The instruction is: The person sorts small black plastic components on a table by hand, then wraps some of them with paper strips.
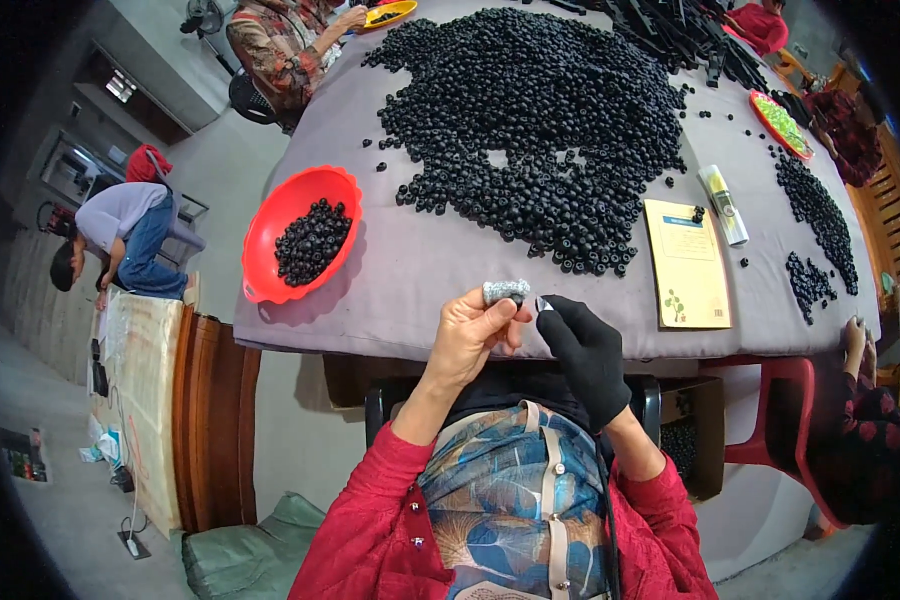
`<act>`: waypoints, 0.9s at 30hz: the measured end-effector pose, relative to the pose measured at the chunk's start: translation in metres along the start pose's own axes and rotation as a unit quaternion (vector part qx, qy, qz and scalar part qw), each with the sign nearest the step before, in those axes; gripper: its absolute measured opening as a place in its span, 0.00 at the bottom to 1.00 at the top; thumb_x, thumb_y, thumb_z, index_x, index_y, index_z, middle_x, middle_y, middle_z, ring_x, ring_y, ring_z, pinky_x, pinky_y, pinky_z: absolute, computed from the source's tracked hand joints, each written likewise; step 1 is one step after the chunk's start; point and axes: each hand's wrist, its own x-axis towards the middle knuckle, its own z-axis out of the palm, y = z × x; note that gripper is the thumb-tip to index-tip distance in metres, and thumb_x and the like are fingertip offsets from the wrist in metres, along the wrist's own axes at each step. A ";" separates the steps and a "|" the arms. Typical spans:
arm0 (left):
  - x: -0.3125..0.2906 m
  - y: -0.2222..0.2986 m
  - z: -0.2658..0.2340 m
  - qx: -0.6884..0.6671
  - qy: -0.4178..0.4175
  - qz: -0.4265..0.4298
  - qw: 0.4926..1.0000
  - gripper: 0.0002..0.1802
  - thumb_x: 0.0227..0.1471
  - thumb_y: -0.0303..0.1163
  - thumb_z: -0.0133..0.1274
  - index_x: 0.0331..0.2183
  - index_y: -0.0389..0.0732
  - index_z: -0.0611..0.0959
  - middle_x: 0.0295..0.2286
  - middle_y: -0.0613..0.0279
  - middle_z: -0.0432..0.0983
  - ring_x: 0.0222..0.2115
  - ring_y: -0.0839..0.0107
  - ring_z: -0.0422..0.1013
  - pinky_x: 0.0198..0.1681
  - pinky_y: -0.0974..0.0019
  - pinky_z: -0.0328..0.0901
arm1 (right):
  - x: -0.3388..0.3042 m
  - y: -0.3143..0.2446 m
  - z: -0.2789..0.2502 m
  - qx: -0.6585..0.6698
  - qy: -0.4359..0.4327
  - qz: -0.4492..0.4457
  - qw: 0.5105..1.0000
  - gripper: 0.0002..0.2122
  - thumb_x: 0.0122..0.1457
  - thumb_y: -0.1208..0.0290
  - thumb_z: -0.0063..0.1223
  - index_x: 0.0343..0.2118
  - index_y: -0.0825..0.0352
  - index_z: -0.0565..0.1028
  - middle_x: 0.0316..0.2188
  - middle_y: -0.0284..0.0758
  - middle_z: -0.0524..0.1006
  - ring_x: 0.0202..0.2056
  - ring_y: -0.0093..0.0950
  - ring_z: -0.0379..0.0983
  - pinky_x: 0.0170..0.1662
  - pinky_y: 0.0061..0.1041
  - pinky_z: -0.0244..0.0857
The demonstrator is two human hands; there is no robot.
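My bare left hand [464, 340] is raised at the table's front edge, its fingers pinched round a small black piece [517, 299]. Across those fingertips lies a crinkled silvery wrap [505, 289]; whether it covers a finger or is held, I cannot tell. Just beside it, my right hand [587, 358] wears a black glove. Its thumb and fingers close on a small shiny pale piece [543, 304], too small to name, pointing toward the left hand. Beyond both hands spreads a large heap of small black round beads [530, 120] with holes.
A red scalloped bowl [260, 235] with black beads stands left on the grey tablecloth [420, 270]. At right lie a yellow booklet [688, 265], a white tube [724, 205] and smaller bead piles [815, 215]. Other people sit round the table. A red plastic chair [782, 420] stands at right.
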 end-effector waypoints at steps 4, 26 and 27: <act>-0.012 0.003 0.007 -0.038 0.004 0.016 0.999 0.08 0.49 0.28 0.50 0.33 0.35 0.76 0.22 0.59 0.74 0.16 0.78 0.67 0.16 0.79 0.60 | -0.006 0.000 0.005 0.045 0.006 0.004 0.999 0.14 0.48 0.76 0.53 0.39 0.68 0.71 0.36 0.40 0.73 0.35 0.28 0.72 0.36 0.22 0.66; -0.030 0.008 0.021 -0.106 0.013 0.022 0.994 0.09 0.50 0.27 0.48 0.36 0.37 0.75 0.19 0.67 0.69 0.17 0.83 0.62 0.20 0.80 0.56 | -0.004 -0.028 0.004 0.169 0.046 0.147 0.974 0.12 0.51 0.74 0.51 0.39 0.71 0.72 0.30 0.37 0.75 0.31 0.19 0.70 0.33 0.19 0.65; -0.030 0.008 0.021 -0.106 0.014 0.021 0.994 0.09 0.50 0.27 0.48 0.36 0.37 0.75 0.19 0.67 0.69 0.17 0.83 0.62 0.20 0.80 0.56 | -0.004 -0.025 0.004 0.160 0.037 0.137 0.977 0.12 0.51 0.74 0.51 0.39 0.70 0.72 0.30 0.37 0.75 0.31 0.19 0.70 0.34 0.19 0.65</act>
